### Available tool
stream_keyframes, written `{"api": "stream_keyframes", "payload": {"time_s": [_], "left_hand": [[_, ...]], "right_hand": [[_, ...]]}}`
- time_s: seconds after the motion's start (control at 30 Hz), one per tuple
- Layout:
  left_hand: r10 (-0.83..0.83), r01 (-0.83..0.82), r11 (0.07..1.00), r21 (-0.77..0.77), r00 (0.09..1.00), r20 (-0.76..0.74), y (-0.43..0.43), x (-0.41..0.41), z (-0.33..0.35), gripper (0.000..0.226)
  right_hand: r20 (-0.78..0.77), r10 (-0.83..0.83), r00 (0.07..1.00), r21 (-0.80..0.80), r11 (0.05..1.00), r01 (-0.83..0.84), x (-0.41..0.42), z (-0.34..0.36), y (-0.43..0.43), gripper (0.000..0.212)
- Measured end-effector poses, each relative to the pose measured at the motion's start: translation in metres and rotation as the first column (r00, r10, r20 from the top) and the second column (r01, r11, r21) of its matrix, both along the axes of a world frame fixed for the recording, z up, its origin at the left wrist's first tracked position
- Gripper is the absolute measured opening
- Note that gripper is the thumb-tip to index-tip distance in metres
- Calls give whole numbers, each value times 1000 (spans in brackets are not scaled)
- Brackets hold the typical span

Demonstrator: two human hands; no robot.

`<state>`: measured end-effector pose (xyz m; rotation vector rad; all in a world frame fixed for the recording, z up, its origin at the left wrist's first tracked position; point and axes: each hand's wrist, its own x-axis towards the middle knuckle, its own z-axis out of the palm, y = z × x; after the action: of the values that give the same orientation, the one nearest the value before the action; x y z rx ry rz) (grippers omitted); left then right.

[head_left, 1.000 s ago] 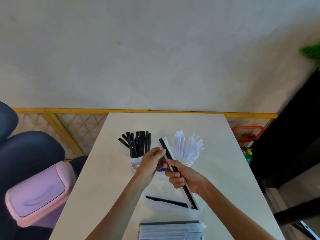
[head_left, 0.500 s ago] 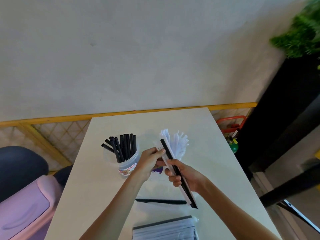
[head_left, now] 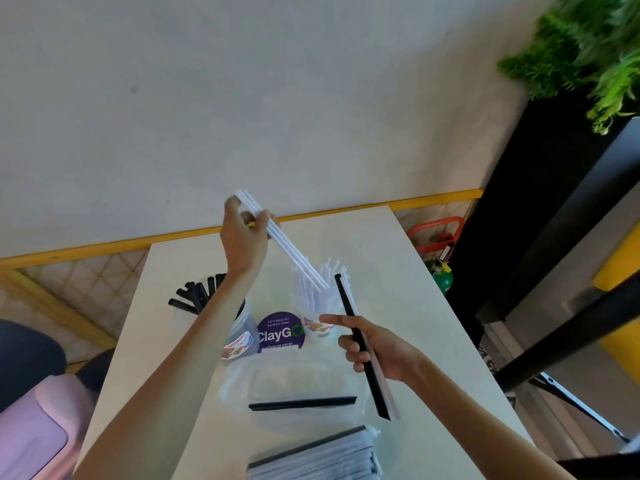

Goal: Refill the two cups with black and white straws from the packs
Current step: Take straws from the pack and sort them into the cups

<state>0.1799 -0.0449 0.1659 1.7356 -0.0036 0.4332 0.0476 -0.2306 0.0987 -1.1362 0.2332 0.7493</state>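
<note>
Single head-worn wide view, facing forward-down, close over table (head_left: 398, 271), wall (head_left: 242, 98) beyond.

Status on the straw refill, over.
Left hand holds white straws, lower ends at white-straw cup. Right hand grips black straw. Left forearm partly hides black-straw cup.

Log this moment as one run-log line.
left hand: grips white straws, lower ends at white-straw cup | right hand: holds black straw | stage: white straws not yet released
</note>
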Motion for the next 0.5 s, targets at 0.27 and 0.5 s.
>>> {"api": "stream_keyframes", "payload": {"time_s": [0.27,0.5], "left_hand": [[-155,28,894,448,956,249,-25,-15,-38,63],[-193,164,836,524,981,1,-44,-40,-94,38]], "right_hand": [[-26,-23,999,14,1000,23,6,-9,-11,32],[-21,-34,999,-16,999,34,10,-10,-12,32]]}}
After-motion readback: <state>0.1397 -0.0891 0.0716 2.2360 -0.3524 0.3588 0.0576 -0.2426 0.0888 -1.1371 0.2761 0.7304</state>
